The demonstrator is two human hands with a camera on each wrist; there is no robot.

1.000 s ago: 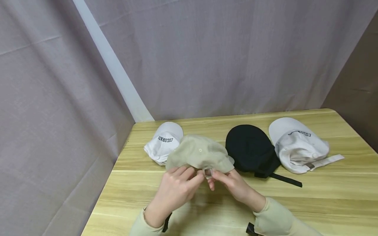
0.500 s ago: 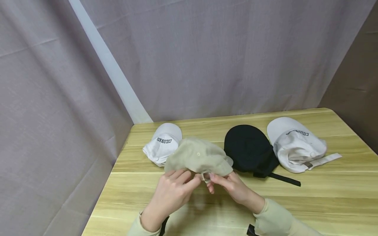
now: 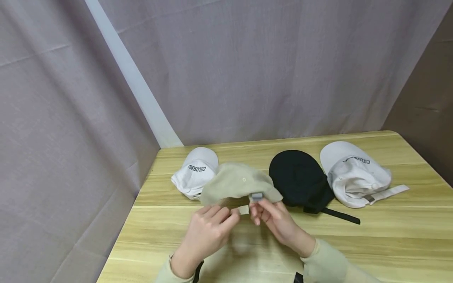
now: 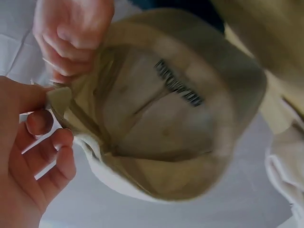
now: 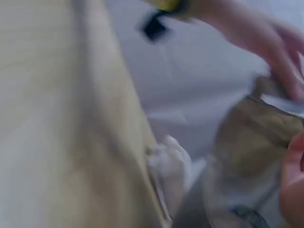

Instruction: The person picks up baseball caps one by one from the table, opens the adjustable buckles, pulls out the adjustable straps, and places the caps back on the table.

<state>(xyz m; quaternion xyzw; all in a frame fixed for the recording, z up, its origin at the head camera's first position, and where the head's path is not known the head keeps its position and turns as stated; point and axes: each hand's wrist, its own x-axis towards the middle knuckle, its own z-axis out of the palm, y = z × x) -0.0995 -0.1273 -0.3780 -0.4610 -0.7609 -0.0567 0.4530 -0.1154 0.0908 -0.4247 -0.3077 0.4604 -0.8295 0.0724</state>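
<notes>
The beige cap (image 3: 226, 184), soft with a pale eyelet (image 3: 244, 179), is held over the worktop (image 3: 152, 236) between a white cap (image 3: 192, 175) and a black cap (image 3: 297, 179). Curled fingers of the left hand (image 3: 211, 228) pinch its strap (image 3: 243, 210); those of the right hand (image 3: 281, 223) pinch the buckle (image 3: 256, 197). Lettering (image 4: 178, 83) inside is illegible; the right wrist view is blurred.
</notes>
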